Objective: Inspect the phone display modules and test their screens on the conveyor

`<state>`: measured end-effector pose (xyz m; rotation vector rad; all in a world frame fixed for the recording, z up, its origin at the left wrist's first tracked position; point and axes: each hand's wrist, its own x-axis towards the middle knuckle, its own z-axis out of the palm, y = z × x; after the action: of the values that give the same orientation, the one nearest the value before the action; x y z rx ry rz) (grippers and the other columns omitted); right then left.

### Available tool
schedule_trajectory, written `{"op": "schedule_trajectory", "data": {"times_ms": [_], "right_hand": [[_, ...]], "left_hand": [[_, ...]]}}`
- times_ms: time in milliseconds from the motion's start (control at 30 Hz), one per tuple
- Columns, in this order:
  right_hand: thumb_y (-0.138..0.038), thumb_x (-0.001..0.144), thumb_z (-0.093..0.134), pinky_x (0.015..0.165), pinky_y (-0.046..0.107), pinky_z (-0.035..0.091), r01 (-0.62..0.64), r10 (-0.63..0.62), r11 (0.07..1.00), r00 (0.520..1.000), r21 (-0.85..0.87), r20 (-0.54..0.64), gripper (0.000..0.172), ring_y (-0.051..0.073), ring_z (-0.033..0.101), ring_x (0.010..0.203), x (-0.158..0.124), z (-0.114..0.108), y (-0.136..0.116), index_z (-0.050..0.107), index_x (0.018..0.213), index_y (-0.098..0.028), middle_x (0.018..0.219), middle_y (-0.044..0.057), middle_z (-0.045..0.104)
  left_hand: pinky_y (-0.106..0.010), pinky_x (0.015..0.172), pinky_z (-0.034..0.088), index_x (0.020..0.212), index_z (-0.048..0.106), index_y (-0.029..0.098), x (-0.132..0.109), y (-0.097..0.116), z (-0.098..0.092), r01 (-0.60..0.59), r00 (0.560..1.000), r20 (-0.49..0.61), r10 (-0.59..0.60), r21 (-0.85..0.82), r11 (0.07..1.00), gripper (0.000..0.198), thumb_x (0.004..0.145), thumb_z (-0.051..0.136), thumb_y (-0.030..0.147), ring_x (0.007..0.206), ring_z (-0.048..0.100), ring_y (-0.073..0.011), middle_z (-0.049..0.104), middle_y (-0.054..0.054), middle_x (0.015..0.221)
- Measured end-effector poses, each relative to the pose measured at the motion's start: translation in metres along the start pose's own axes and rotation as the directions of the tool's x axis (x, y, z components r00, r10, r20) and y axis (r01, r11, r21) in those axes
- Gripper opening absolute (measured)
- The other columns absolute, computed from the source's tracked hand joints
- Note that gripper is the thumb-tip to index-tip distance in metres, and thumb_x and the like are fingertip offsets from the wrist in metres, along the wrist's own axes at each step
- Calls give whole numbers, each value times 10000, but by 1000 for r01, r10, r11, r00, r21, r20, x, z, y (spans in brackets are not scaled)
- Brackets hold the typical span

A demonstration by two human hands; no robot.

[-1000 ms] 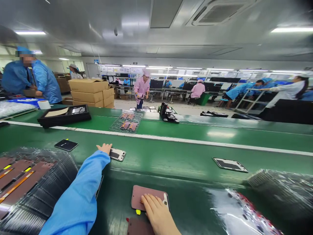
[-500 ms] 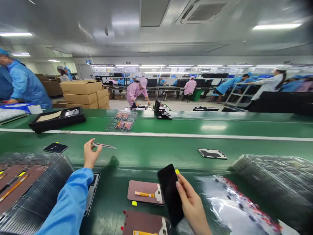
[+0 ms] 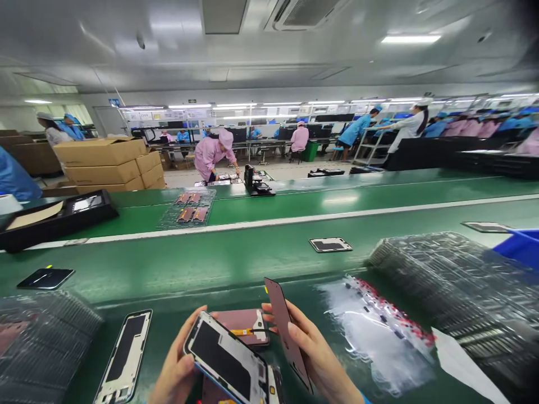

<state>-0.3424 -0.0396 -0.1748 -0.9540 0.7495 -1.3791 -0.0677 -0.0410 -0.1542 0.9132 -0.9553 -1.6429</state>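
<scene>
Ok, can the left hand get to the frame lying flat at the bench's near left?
Probably yes for reach: nothing lies between the left hand and the flat frame. But it is gripping a held frame, so it has no free grip.

My single head camera faces forward and slightly down over the glossy green conveyor belt (image 3: 252,264), left hand (image 3: 172,373) and right hand (image 3: 324,362) close beneath.

no text or labels are legible
</scene>
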Motion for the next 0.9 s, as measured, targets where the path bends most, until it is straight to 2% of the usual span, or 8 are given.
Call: {"op": "schedule_trajectory", "data": {"times_ms": [133,233,333,467,600,733,900], "right_hand": [[-522,855,702,1088,463,436,160,-116,950,978,-267,173,607,295,527,1305,-13,1,4,513,1411,-369,1461,98,521],[-536,853,691,1108,508,386,261,-137,832,952,-489,274,626,327,465,1353,-19,-3,8,506,1424,-361,1480,107,494],[-561,855,675,1088,509,408,331,-136,714,930,-616,341,613,328,488,1335,-22,-6,7,512,1417,-378,1453,98,526],[-607,872,629,1064,470,453,381,-135,652,909,-656,394,603,310,521,1308,-23,-4,-1,515,1416,-374,1435,90,544],[-613,846,664,1053,416,473,420,-149,600,895,-681,420,660,311,529,1297,-24,2,-3,531,1416,-308,1437,116,536],[-598,851,668,1049,350,472,562,-260,511,822,-650,507,720,292,522,1304,-24,8,5,476,1460,-264,1465,134,502],[-566,900,621,1038,328,474,682,-342,337,731,-649,591,699,285,530,1297,-25,12,11,440,1478,-218,1465,162,495]], "left_hand": [[-488,1089,419,1350,573,355,-2,-13,6,-17,988,157,15,11,1000,852,578,818,621,1299,516,-403,607,-93,1378],[-489,1093,400,1384,537,365,-3,-12,11,-45,972,233,30,58,997,868,604,793,648,1286,525,-398,601,-99,1376],[-456,1095,393,1400,514,368,-5,-6,16,-67,966,254,37,110,992,860,632,780,649,1281,529,-378,604,-91,1366],[-407,1074,415,1401,509,371,-8,0,23,-67,961,276,26,140,988,842,651,787,635,1293,523,-344,607,-73,1370],[-432,1101,396,1392,527,315,-8,-1,33,-128,957,282,75,172,977,831,663,804,602,1303,516,-338,580,-101,1403],[-419,1120,377,1384,526,323,-8,-9,43,-135,949,299,103,89,987,826,652,845,537,1337,490,-321,547,-106,1437],[-402,1019,471,1388,516,330,-10,-15,48,-107,943,317,96,16,994,846,638,880,470,1235,577,-311,579,-126,1376]]}}
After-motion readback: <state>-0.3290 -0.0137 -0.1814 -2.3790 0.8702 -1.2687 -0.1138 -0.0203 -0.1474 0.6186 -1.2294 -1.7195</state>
